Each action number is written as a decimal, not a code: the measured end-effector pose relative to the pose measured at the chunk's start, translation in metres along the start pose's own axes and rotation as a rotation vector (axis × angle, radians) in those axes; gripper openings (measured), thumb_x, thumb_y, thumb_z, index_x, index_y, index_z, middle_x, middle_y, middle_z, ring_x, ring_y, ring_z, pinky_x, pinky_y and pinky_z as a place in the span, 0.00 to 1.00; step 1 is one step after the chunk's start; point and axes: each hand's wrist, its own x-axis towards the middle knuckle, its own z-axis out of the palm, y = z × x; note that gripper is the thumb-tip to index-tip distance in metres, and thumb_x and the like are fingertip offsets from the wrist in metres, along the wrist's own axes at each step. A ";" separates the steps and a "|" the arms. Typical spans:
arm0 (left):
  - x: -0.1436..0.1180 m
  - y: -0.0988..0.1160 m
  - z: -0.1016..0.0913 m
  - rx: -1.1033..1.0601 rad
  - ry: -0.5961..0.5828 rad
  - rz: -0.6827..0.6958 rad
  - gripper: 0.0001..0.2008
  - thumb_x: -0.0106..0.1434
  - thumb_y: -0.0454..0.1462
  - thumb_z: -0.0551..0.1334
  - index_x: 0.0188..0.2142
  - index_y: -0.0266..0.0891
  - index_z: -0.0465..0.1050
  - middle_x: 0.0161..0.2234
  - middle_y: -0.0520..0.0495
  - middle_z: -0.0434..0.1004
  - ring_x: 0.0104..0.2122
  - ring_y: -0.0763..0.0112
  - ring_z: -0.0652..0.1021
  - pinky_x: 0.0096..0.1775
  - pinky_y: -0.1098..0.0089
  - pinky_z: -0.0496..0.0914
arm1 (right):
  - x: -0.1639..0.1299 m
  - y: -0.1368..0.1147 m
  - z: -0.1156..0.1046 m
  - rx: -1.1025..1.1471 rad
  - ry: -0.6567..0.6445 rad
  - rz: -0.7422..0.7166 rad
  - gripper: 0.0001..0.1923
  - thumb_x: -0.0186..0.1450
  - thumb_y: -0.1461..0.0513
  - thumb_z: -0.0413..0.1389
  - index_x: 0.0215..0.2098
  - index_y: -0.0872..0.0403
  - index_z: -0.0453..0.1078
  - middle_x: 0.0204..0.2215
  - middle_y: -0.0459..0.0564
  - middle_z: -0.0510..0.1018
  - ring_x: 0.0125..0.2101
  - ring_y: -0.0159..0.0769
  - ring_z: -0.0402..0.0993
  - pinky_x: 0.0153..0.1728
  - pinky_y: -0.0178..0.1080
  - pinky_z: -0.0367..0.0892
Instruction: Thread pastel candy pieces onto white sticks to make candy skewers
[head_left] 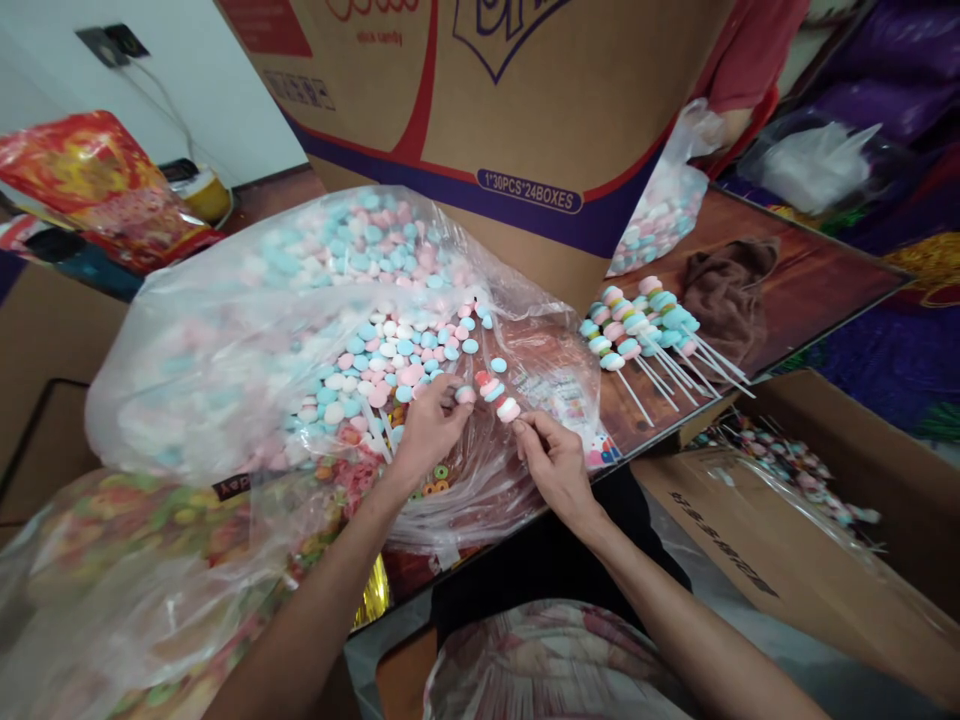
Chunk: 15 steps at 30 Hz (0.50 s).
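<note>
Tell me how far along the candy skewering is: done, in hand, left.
Done: a pile of finished candy skewers lies on the table to the right. In hand: the right hand holds a stick with a few candies on it, while the left hand brings a pink candy to its tip. Left: the big clear bag is full of loose candies, so most seems undone.

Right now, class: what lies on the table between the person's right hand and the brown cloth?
In the head view, a pile of finished candy skewers lies between the right hand and the brown cloth, sticks pointing right.
</note>
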 end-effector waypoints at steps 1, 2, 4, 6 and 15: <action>0.000 -0.002 -0.002 -0.060 0.036 -0.019 0.10 0.60 0.38 0.63 0.41 0.40 0.72 0.32 0.50 0.76 0.32 0.70 0.76 0.35 0.70 0.71 | 0.000 0.000 0.000 -0.003 -0.015 0.002 0.14 0.71 0.56 0.52 0.30 0.52 0.69 0.20 0.42 0.66 0.23 0.31 0.62 0.26 0.34 0.58; 0.000 -0.003 -0.004 -0.110 0.072 -0.038 0.12 0.59 0.39 0.64 0.42 0.40 0.72 0.33 0.50 0.77 0.33 0.70 0.77 0.36 0.70 0.71 | -0.001 0.001 0.000 -0.010 -0.031 0.005 0.13 0.71 0.56 0.52 0.31 0.52 0.70 0.20 0.42 0.66 0.23 0.32 0.62 0.26 0.34 0.59; -0.001 -0.006 -0.008 -0.189 0.130 -0.076 0.15 0.58 0.40 0.66 0.44 0.39 0.74 0.35 0.49 0.79 0.34 0.70 0.78 0.39 0.69 0.73 | -0.001 0.001 0.001 -0.029 -0.066 0.004 0.12 0.70 0.56 0.52 0.32 0.52 0.72 0.19 0.42 0.66 0.22 0.32 0.63 0.25 0.34 0.59; -0.001 -0.008 -0.009 -0.242 0.153 -0.106 0.17 0.58 0.41 0.66 0.46 0.38 0.75 0.37 0.48 0.81 0.36 0.69 0.80 0.41 0.68 0.74 | -0.002 0.000 0.001 -0.053 -0.103 -0.007 0.13 0.70 0.56 0.52 0.31 0.52 0.72 0.19 0.42 0.67 0.23 0.32 0.64 0.25 0.34 0.59; -0.004 -0.005 -0.007 -0.069 0.194 0.006 0.18 0.61 0.39 0.63 0.50 0.41 0.79 0.41 0.46 0.82 0.38 0.68 0.80 0.43 0.68 0.75 | 0.001 -0.003 0.001 -0.155 -0.133 -0.044 0.12 0.70 0.58 0.52 0.31 0.52 0.73 0.18 0.42 0.68 0.22 0.32 0.64 0.25 0.34 0.58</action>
